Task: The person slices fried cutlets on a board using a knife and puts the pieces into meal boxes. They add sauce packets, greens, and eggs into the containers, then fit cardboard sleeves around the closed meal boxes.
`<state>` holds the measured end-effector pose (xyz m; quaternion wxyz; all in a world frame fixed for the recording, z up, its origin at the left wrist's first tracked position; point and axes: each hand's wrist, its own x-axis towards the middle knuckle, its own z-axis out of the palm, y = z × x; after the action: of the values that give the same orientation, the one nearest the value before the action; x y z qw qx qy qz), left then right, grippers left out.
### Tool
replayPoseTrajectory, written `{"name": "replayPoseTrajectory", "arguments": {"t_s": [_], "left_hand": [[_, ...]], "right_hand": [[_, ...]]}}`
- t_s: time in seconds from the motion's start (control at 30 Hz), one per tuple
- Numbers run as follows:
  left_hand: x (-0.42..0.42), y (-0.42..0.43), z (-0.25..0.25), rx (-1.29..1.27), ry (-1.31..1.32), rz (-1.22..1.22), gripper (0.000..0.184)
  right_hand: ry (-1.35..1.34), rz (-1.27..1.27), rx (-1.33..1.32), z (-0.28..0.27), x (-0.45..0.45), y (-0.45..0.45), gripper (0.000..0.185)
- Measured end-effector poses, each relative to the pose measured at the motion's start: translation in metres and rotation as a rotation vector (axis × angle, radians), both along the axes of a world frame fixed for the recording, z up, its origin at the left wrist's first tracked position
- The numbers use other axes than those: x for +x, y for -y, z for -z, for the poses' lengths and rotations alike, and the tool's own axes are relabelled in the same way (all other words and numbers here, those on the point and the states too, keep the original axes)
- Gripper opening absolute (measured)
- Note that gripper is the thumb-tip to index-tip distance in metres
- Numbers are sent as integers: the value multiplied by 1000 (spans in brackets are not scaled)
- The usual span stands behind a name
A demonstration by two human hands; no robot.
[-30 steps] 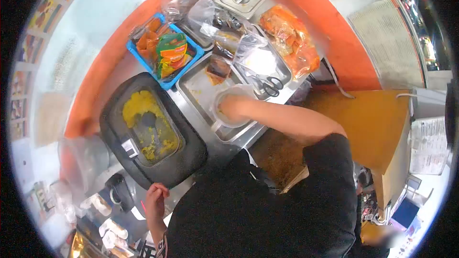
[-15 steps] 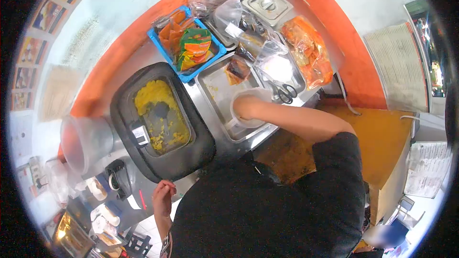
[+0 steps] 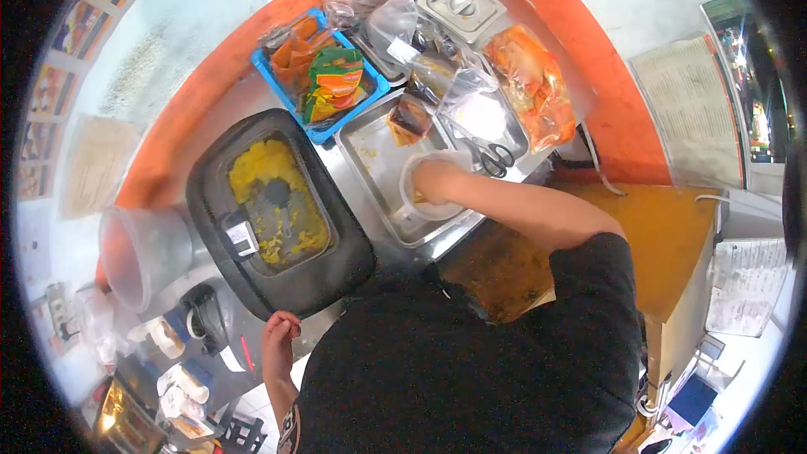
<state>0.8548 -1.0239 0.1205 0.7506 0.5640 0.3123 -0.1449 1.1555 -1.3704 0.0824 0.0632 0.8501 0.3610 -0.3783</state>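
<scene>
My right hand [image 3: 433, 182] reaches down into a whitish plastic tub [image 3: 412, 225], its fingers hidden inside. The tub stands in a shallow steel tray [image 3: 363, 170]. A torn-looking packet [image 3: 411, 120] with dark contents lies at the tray's far end. Beside the near edge of a black pan [image 3: 345, 276], my left hand [image 3: 281, 336] hangs with its fingers curled and nothing visible in them. Yellow food [image 3: 267, 170] is spread over the pan's bottom, thicker at the far end. A small dark device with a white label [image 3: 242, 239] sits on the pan's left rim.
A blue basket [image 3: 323, 132] holds orange and green packets. Black-handled scissors [image 3: 494, 160] lie right of the tub. Behind are a bag of orange-red food [image 3: 531, 84], clear plastic bags [image 3: 393, 23] and steel lids [image 3: 462, 10]. A translucent bucket [image 3: 139, 256] stands at left.
The whole view has shifted slightly left. My right hand shows a little more of its back above the tub's rim. My left hand stays curled by the pan.
</scene>
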Motion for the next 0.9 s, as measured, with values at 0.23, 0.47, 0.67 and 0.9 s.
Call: {"name": "replayPoseTrajectory", "arguments": {"t_s": [0.23,0.47,0.67,0.9], "left_hand": [[0,3,4,-11,7,18,24],[-2,5,10,-13,-9,-1,23],[4,12,6,-41,-28,-11,23],[31,31,-10,-46,-25,79,23]], "right_hand": [[-69,135,81,6,-5,4,18],[-153,-7,18,9,3,2,20],[-219,-127,7,6,7,-1,22],[-236,-132,-11,11,7,-2,24]]}}
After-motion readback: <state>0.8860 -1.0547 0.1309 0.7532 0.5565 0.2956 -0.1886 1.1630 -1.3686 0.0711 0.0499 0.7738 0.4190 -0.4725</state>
